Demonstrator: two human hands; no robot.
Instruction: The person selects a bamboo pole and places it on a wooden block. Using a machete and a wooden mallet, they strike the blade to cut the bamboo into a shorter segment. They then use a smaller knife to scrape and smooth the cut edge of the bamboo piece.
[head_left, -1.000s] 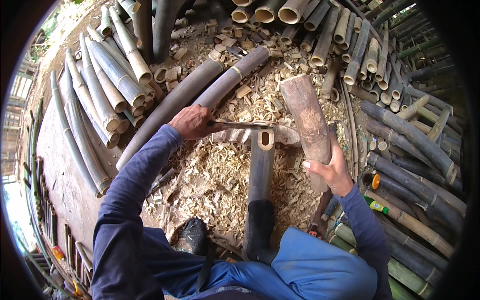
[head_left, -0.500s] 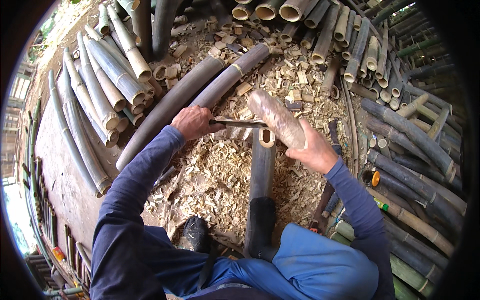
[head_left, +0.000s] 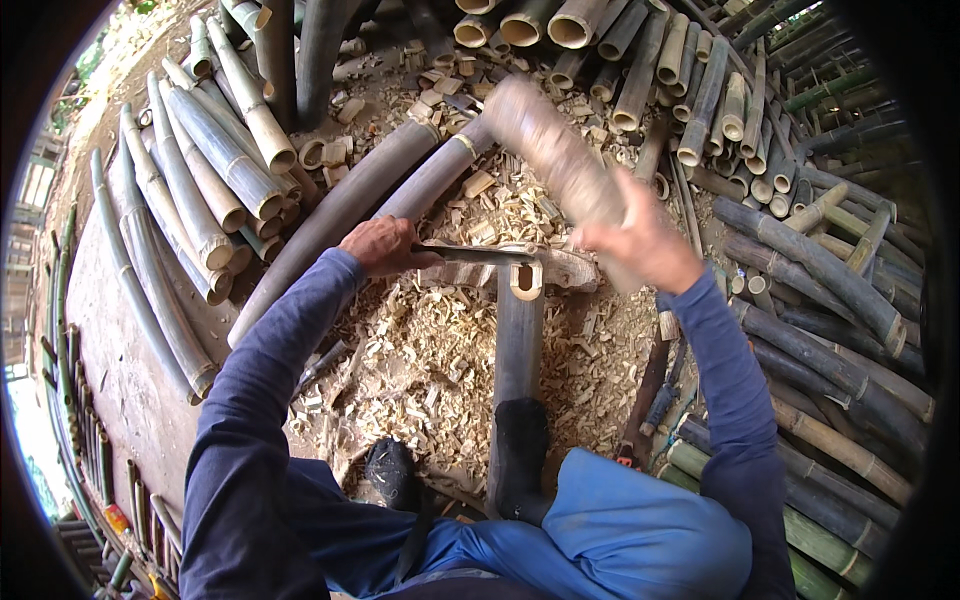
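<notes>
My left hand (head_left: pixel 383 245) grips the handle of a flat metal blade (head_left: pixel 478 255) that lies across the cut end of a dark bamboo pole (head_left: pixel 518 330). The pole runs from the blade back toward my feet. My right hand (head_left: pixel 640 240) holds a thick wooden club (head_left: pixel 555 150), blurred with motion, raised and angled up to the left above the blade. A wooden block (head_left: pixel 570 268) lies under the pole's end, just below my right hand.
Pale wood chips (head_left: pixel 420 350) cover the ground around the pole. Two long dark bamboo poles (head_left: pixel 340 215) lie to the left. Stacks of cut bamboo sit at left (head_left: pixel 215 170), at the top (head_left: pixel 650 60) and on the right (head_left: pixel 820 300). My black shoes (head_left: pixel 395 470) rest near the pole.
The club swung from standing upright on the right to lying across the blade, and now tilts up to the left. My right hand moved left and up. My left hand and the blade stayed put.
</notes>
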